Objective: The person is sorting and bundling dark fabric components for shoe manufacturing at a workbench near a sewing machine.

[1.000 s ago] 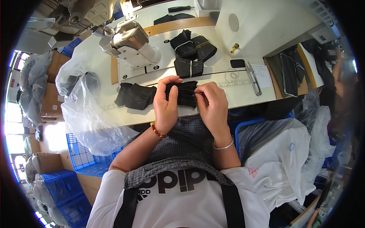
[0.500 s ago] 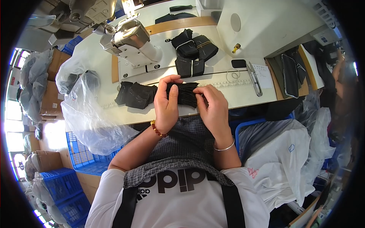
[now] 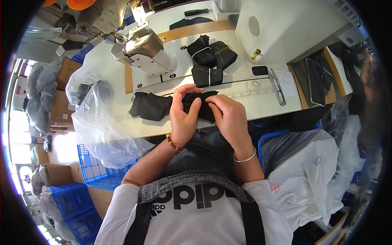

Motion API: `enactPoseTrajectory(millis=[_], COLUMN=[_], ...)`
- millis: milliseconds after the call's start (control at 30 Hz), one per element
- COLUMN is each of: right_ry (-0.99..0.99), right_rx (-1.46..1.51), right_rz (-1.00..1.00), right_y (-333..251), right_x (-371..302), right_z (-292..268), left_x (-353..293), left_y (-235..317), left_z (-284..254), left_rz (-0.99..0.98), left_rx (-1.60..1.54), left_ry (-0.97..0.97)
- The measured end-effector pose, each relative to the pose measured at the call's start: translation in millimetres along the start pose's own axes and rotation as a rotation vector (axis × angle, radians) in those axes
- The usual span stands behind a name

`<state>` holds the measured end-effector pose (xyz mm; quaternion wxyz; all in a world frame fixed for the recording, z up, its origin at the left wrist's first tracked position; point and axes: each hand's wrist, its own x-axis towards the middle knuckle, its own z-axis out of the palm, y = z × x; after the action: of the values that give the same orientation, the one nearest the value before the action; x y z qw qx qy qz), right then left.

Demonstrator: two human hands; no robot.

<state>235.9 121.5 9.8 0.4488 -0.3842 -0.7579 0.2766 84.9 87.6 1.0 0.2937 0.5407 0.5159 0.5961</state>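
Between my two hands is a stack of thin black fabric pieces (image 3: pixel 207 113) at the table's front edge. My left hand (image 3: pixel 183 118) wraps its left side, fingers behind and thumb in front. My right hand (image 3: pixel 230 116) pinches the stack's right edge between thumb and fingers. To the left of the stack, more black fabric pieces (image 3: pixel 151 107) lie overlapping on the table. Behind it sit three tied black bundles: one with a white band (image 3: pixel 207 76), one with a yellowish band (image 3: pixel 224 55), and another (image 3: pixel 202 52) beside them.
A sewing machine (image 3: pixel 149 51) stands at the back left. Thread snips (image 3: pixel 277 86) and a small black flat object (image 3: pixel 259 70) lie to the right, along a measuring scale (image 3: pixel 243 94). A clear plastic bag (image 3: pixel 98 126) hangs over the left edge; a white sack (image 3: pixel 306 175) fills the lower right.
The stack's upper pieces, fanned apart before, now lie closer and flatter under my fingers. The whole view has shifted slightly, and both hands stay at the stack.
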Motion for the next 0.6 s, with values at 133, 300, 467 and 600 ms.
enactPoseTrajectory(millis=[133, 300, 467, 600], right_ry=[-0.003, 0.022, 0.026, 0.009], right_rx=[0.03, 0.009, -0.107, -0.176], right_rz=[0.006, 0.035, 0.059, -0.059], right_y=[3, 1, 4, -5], right_x=[1, 2, -1, 2], right_z=[5, 8, 4, -12], left_x=[0, 0, 0, -1], left_y=[1, -1, -1, -1], left_z=[-1, 1, 1, 2], left_rz=[0.032, 0.013, 0.008, 0.017], left_rx=[0.055, 0.008, 0.048, 0.074], left_ry=[-0.019, -0.001, 0.024, 0.041])
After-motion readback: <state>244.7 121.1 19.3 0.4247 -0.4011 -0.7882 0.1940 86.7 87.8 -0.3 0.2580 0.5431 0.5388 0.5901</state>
